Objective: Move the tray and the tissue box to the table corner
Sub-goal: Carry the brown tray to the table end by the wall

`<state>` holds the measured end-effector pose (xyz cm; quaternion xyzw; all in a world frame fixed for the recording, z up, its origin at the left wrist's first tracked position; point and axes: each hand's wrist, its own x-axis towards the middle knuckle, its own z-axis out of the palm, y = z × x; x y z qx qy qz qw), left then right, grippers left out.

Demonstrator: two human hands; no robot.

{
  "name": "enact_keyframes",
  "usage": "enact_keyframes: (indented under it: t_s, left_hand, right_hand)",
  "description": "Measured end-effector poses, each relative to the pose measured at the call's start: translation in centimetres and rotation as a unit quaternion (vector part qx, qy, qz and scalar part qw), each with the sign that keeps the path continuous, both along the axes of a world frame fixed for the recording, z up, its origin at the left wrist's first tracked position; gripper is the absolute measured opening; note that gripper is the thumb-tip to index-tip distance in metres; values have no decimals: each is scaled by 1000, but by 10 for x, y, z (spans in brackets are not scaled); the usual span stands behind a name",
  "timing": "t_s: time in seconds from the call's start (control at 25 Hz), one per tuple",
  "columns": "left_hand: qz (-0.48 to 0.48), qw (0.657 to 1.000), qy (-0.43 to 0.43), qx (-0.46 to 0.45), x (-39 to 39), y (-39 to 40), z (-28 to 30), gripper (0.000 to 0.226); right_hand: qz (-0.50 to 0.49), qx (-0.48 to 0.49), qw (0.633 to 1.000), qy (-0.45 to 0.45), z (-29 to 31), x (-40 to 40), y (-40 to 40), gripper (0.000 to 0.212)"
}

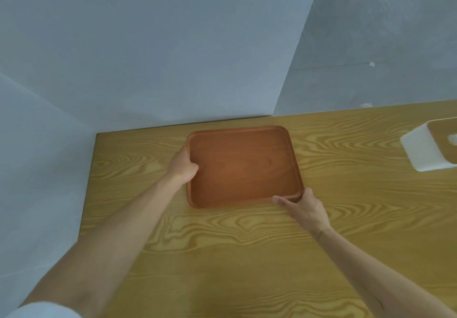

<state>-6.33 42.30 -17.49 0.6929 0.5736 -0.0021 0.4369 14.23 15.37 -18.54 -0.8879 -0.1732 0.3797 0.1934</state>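
A reddish-brown wooden tray (243, 167) lies on the yellow wood-grain table (247, 256), close to the far left corner. My left hand (181, 165) grips its left rim, thumb inside the tray. My right hand (305, 207) holds the near right corner, fingers curled on the rim. The tissue box (431, 146), white with a wooden lid and a tissue poking out, stands at the right edge of view, well apart from both hands and cut off by the frame.
Pale grey walls meet behind the table's far left corner (97, 134). The table's left edge runs down beside a grey floor. Bare tabletop lies between the tray and the tissue box.
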Motion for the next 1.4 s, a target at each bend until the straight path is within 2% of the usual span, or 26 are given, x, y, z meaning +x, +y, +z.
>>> enact_keyframes:
  t_s: [0.12, 0.4, 0.52, 0.64, 0.72, 0.8, 0.92, 1.04, 1.2, 1.4]
  left_hand:
    - [-16, 999, 18, 29, 5, 7, -8, 49]
    - [-36, 991, 92, 91, 0, 5, -22, 47]
    - [-49, 985, 111, 126, -2, 0, -25, 58]
    - [-66, 977, 117, 166, -11, -8, -28, 50]
    - [-82, 968, 131, 198, -23, -19, -32, 49]
    - [-105, 961, 137, 217, -40, -37, -37, 60]
    - [-149, 959, 124, 206, -68, -71, -46, 86]
    - [-168, 958, 125, 198, -87, -88, -56, 100]
    - [-163, 953, 127, 222, -86, -87, -55, 98]
    - [-131, 958, 125, 220, -80, -80, -50, 93]
  right_hand:
    - [42, -47, 998, -12, 0, 9, 13, 85]
    - [158, -89, 978, -103, -8, 25, 18, 70]
    - [186, -102, 967, -144, -10, 26, 18, 72]
    - [209, -125, 952, -186, -10, 27, 19, 77]
    - [209, -101, 943, -237, -11, 26, 16, 78]
    - [210, -44, 932, -291, -17, 23, 9, 80]
    - [224, -21, 938, -264, -26, 21, -2, 96]
    - [234, -27, 946, -224, -34, 20, -11, 97]
    - [234, -18, 945, -227, -35, 20, -10, 84]
    - [205, -15, 952, -227, -31, 24, 5, 79]
